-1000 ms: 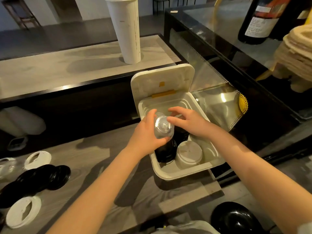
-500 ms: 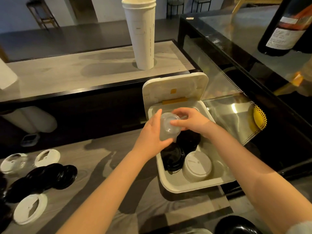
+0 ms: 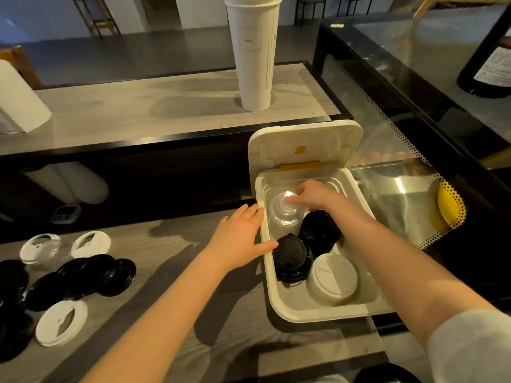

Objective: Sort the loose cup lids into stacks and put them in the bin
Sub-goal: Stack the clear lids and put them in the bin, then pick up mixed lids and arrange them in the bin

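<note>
Clear stack (image 3: 284,208) of cup lids, standing in the far left corner of the white bin (image 3: 318,310). The right hand (image 3: 312,196) reaches into the bin from the right and holds this stack from above. Its fingers (image 3: 290,200) are bent and close together, with the tips on the top lid; the thumb is hidden. The left hand (image 3: 239,239) lies on the outside of the bin's left rim, fingers straight and pressed together, thumb laid across the rim. Also in the bin are two black stacks, one near the left wall (image 3: 293,258) and one just behind it to the right (image 3: 319,230), and a white stack (image 3: 333,277) at the near right, touching the nearer black stack. The bin's flap (image 3: 304,145) stands open at the far side. The bin sits on the right end of the bench (image 3: 166,258). Loose lids lie at the bench's left end, well apart from the bin: overlapping black lids (image 3: 91,272) and white lids (image 3: 62,322) around them. A tall column of cups (image 3: 255,51) stands on the raised shelf (image 3: 124,106) behind.
</note>
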A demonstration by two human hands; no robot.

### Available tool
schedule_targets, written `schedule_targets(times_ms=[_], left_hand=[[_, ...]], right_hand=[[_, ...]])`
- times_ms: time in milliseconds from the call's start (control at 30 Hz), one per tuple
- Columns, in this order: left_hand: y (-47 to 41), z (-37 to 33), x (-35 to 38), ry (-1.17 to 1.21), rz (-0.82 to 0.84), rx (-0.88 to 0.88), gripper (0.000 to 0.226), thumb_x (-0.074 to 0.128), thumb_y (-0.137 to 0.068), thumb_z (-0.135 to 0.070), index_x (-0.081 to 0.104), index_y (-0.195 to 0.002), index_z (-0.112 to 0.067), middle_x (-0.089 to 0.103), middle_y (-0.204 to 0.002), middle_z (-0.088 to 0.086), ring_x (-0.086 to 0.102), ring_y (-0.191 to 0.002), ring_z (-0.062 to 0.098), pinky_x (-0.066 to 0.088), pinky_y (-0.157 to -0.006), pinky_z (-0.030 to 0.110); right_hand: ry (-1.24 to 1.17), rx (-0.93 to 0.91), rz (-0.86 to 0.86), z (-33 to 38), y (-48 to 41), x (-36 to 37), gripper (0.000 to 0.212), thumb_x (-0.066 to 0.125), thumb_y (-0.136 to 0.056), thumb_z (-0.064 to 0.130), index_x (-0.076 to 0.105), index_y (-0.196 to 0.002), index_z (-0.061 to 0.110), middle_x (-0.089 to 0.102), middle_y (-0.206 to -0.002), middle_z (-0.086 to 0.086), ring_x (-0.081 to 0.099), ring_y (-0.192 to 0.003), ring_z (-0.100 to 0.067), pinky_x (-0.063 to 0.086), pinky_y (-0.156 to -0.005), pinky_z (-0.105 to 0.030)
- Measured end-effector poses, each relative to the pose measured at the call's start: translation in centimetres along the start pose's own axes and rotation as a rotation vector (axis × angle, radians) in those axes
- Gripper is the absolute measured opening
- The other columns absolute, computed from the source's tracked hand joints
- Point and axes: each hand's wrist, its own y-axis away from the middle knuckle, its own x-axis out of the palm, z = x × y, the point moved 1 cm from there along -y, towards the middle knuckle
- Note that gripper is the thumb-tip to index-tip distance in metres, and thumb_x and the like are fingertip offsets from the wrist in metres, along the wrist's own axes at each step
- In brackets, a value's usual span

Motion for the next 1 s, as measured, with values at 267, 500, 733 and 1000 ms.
schedule_targets(times_ms=[267,500,733,1000], left_hand=[[-0.1,-0.1,-0.4,-0.047,0.007,0.007,0.084,0.042,-0.088,-0.063,0.011,-0.15,-0.017,0.011,-0.158,0.002,0.007,-0.146,0.021,0.019,-0.115,0.043],[0.1,-0.5,-0.9,-0.056,0.024,0.006,0.083,0.042,-0.088,-0.062,0.013,-0.15,-0.016,0.014,-0.157,0.003,0.011,-0.145,0.022,0.021,-0.114,0.043],[0.6,-0.1,-1.7,-0.042,-0.009,0.001,0.073,0.043,-0.09,-0.058,0.022,-0.147,-0.017,0.032,-0.15,0.003,0.027,-0.139,0.023,0.031,-0.107,0.045],[3.5,3.5,-4.8,-0.085,-0.157,-0.099,0.058,0.047,-0.092,-0.047,0.038,-0.139,-0.015,0.038,-0.145,0.004,0.03,-0.136,0.022,0.033,-0.106,0.041]], right_hand=[[0.217,0.026,0.03,0.5,-0.2,0.7,0.058,0.038,-0.098,0.046,0.047,-0.135,0.002,0.045,-0.142,-0.015,0.045,-0.127,-0.029,0.036,-0.101,-0.036],[0.181,0.052,-0.008,1.1,0.2,1.0,0.057,0.042,-0.097,0.043,0.043,-0.138,0.003,0.042,-0.144,-0.014,0.044,-0.129,-0.029,0.037,-0.101,-0.035],[0.213,-0.026,-0.251,1.1,2.3,1.1,0.058,0.046,-0.093,0.048,0.045,-0.136,0.01,0.05,-0.137,-0.011,0.049,-0.122,-0.03,0.043,-0.096,-0.038],[0.354,-0.284,-0.446,4.8,7.7,2.7,0.046,0.047,-0.094,0.039,0.05,-0.129,0.011,0.054,-0.126,-0.011,0.047,-0.118,-0.03,0.046,-0.09,-0.041]])
